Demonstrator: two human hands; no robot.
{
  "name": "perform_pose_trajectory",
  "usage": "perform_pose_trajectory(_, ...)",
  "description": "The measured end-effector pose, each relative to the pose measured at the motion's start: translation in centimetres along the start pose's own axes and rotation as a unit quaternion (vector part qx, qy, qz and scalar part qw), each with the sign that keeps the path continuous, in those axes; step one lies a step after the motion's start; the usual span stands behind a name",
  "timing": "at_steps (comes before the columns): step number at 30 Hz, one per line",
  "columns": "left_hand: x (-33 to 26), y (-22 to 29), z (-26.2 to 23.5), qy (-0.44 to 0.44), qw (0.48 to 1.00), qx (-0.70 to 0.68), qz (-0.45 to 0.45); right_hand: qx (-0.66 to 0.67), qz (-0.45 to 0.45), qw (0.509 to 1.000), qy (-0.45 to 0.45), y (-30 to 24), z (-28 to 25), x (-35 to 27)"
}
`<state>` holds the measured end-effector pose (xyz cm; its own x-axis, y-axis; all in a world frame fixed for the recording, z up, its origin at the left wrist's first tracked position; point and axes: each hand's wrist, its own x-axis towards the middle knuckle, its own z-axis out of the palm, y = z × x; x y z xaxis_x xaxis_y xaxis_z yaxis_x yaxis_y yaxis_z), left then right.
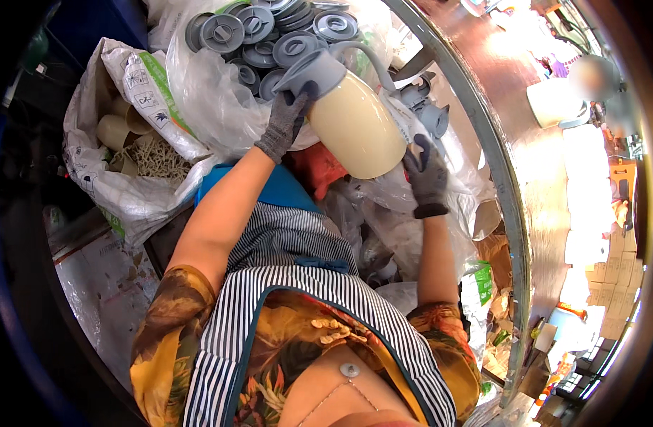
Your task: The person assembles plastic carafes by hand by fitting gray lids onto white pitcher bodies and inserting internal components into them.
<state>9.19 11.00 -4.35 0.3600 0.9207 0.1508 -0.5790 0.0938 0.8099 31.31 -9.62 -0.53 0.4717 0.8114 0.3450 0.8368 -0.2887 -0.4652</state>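
Note:
A cream jug point(360, 127) with a grey collar, spout and curved grey handle point(369, 58) is held tilted in front of me, its rounded base toward my right. My left hand point(289, 119), in a dark grey glove, is closed around the collar near the spout. Beside the base is my gloved right hand point(427, 171), its fingers extended and somewhat apart; whether they touch the jug is unclear. Just beyond the jug, many round grey lids point(259, 51) fill a clear plastic bag. More grey parts point(427, 110) lie to the right of the handle.
At left stands a white woven sack point(102, 181) holding cream cups point(120, 128) and pale scraps. A curved metal rail point(508, 192) runs along the right, with brown floor point(543, 185) beyond. Another person is at upper right, near a white and grey jug point(554, 103). Cardboard boxes point(614, 274) stand farther down.

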Motion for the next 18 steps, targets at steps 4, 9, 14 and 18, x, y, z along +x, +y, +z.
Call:
perform_pose_trajectory(4, 0.1, 1.7, 0.6, -0.047, 0.992, 0.087, 0.084, -0.044, -0.025, 0.989, -0.141, -1.7, -2.1, 2.2)
perform_pose_trajectory(9, 0.3, 2.6, 2.8, -0.204, 0.933, 0.245, 0.169, 0.042, 0.029, 0.995, -0.086, -5.8, -2.7, 2.8)
perform_pose_trajectory(14, -0.3, -0.6, 1.6, -0.216, 0.843, 0.454, 0.189, 0.179, -0.125, 0.973, 0.074, -12.2, -7.6, 5.1)
perform_pose_trajectory(18, -0.1, -0.1, 2.2, -0.248, 0.837, 0.46, 0.162, 0.242, -0.254, 0.903, 0.248, -15.9, -11.0, 5.3)
